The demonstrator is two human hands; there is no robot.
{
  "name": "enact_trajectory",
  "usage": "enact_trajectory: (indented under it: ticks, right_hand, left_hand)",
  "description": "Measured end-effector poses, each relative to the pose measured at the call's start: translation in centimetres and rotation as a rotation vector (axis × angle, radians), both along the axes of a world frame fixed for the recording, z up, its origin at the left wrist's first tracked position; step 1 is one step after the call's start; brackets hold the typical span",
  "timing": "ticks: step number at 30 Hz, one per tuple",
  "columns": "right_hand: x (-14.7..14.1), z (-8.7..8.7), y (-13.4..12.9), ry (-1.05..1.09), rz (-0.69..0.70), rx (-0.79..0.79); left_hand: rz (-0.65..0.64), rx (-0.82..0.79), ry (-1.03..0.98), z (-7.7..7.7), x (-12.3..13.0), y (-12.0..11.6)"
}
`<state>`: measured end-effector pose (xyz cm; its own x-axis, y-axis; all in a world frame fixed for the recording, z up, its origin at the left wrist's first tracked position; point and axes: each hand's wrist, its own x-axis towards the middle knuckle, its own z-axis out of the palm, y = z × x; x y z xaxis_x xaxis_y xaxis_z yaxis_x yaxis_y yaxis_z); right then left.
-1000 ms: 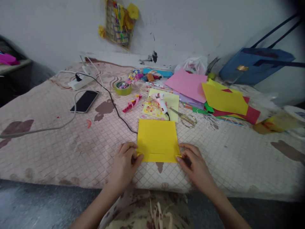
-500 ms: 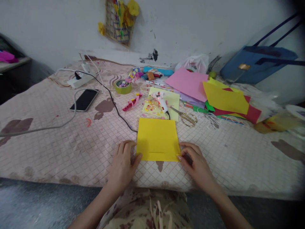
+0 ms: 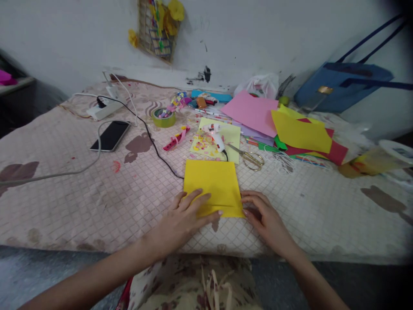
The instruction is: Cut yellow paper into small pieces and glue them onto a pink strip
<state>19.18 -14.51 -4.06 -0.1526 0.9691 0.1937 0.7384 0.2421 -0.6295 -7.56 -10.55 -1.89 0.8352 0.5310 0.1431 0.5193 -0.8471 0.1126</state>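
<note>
A square sheet of yellow paper lies flat on the patterned cloth in front of me, with a crease line running near its front edge. My left hand rests across its lower left part, fingers spread and thumb along the front edge. At the lower right corner my right hand has curled fingers and thumb on the paper's edge. Just beyond the sheet are a white glue gun lying on pale yellow paper, and gold-handled scissors.
A black cord runs to the power strip. Left of it lies a phone. Tape stands behind. Pink paper, more yellow paper and white string lie at right, near a blue bag.
My left hand has moved right from the paper's left edge onto its lower part. The right hand stays at the right corner. The view has shifted slightly.
</note>
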Motion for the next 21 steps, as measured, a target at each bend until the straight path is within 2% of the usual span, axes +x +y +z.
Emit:
enact_trajectory:
  ticks: [7,10,13,19,21]
  right_hand:
    - [-0.5,0.2,-0.6,0.020,-0.013,0.046]
    - [-1.0,0.4,-1.3,0.026,-0.029,0.173]
    - [-1.6,0.7,-1.9,-0.055,0.047,0.286]
    - [-3.2,0.6,-1.9,-0.398,0.289,0.238]
    - [-3.6,0.2,-1.9,-0.474,0.324,0.222]
  left_hand:
    - [-0.107,0.023,0.056,-0.5,0.4,0.5]
    - [-0.115,0.014,0.035,-0.5,0.4,0.7]
    - [-0.119,0.014,0.025,-0.4,0.3,0.8]
    - [-0.127,0.026,0.053,-0.4,0.3,0.7]
    - [-0.131,0.039,0.052,-0.4,0.3,0.6]
